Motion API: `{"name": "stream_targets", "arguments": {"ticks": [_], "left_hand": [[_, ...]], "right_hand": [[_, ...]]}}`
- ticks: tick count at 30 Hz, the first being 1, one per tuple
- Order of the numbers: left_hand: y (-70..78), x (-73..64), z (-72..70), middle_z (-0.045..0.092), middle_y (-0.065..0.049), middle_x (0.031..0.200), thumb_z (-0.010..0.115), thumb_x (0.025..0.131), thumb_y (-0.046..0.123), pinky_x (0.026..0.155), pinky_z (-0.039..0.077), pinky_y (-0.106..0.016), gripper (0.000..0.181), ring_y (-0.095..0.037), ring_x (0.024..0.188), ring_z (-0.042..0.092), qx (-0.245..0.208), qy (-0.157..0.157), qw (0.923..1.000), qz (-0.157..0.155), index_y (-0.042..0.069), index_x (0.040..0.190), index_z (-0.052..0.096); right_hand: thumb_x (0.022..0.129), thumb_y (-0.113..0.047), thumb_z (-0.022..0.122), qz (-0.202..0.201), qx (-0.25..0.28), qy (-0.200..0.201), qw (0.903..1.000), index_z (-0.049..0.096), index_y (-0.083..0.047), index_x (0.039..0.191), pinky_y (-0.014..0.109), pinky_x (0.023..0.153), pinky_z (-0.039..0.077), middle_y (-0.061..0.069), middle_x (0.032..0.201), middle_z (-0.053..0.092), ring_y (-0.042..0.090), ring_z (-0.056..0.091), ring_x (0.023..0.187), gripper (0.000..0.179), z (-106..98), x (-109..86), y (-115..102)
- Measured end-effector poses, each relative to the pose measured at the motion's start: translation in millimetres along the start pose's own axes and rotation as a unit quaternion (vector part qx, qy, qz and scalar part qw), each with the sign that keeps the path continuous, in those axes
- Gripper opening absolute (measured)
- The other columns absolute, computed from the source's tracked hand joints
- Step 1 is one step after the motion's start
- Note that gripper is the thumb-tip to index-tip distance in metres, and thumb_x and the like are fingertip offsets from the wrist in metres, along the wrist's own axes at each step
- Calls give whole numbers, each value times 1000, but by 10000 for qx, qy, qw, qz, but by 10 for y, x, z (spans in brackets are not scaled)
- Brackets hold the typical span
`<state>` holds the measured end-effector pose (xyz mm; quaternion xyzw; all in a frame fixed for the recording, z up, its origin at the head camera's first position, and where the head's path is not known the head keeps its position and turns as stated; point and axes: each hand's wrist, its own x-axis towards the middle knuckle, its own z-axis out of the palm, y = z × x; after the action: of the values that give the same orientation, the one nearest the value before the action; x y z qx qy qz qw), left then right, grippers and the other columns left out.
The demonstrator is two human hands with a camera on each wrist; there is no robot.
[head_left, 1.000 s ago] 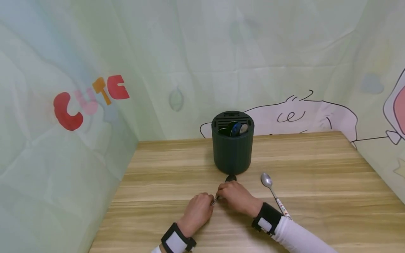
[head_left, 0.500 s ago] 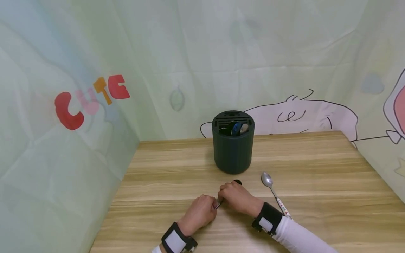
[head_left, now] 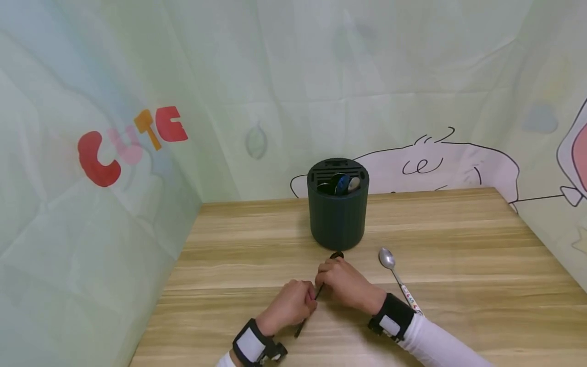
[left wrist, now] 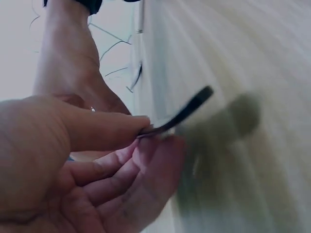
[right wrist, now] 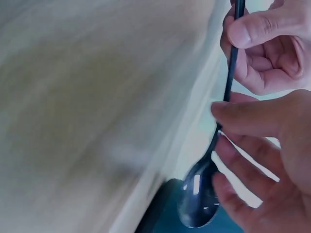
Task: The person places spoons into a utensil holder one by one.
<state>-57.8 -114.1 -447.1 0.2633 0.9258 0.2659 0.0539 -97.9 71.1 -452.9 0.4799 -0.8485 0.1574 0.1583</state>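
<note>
A dark, shiny spoon (right wrist: 197,194) is held slantwise between both hands, its bowl at the far end towards the holder. My left hand (head_left: 291,304) pinches the handle between thumb and fingers, and the handle's end (left wrist: 194,103) sticks out past it over the table. Nearer the bowl, my right hand (head_left: 347,283) pinches the spoon's neck with thumb and fingers, the other fingers lying beside the bowl in the right wrist view. Most of the bowl is hidden behind the right hand in the head view.
A dark green cylindrical utensil holder (head_left: 337,224) stands at the back middle, with slots on top and several utensil ends in it. A silver spoon (head_left: 387,259) with a patterned handle lies to the right on the wooden table (head_left: 468,265). A printed cloth (head_left: 257,61) hangs behind.
The left hand's hold has shifted along the handle, whose end now shows beyond that hand. The bowl moved nearer to me and right, then back towards the holder; the right hand barely moved.
</note>
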Motion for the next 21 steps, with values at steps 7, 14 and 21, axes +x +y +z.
{"name": "stream_targets", "arguments": {"ticks": [7, 14, 21], "left_hand": [[27, 23, -50, 54, 10, 67, 67, 82, 9, 55, 47, -21, 12, -2, 61, 51, -789, 383, 9961, 94, 13, 78, 56], [92, 34, -73, 55, 8, 68, 68, 82, 9, 56, 48, -22, 13, -2, 62, 53, -1140, 788, 9903, 103, 13, 80, 55], [137, 26, -97, 56, 9, 71, 67, 84, 12, 59, 48, -26, 9, -6, 66, 54, -1492, 1258, 9808, 50, 14, 83, 58]], "right_hand": [[75, -11, 74, 419, 180, 1316, 9903, 64, -15, 94, 37, 77, 45, -3, 102, 56, 15, 47, 99, 22, -231, -7, -4], [74, -16, 76, 884, 417, 2543, 9622, 61, -12, 97, 36, 78, 48, -2, 101, 55, 14, 49, 95, 27, -419, -25, 27], [82, -24, 70, 2773, 2801, 3078, 8660, 47, -6, 99, 40, 77, 47, 4, 95, 52, 17, 51, 87, 34, -447, -42, -38]]}}
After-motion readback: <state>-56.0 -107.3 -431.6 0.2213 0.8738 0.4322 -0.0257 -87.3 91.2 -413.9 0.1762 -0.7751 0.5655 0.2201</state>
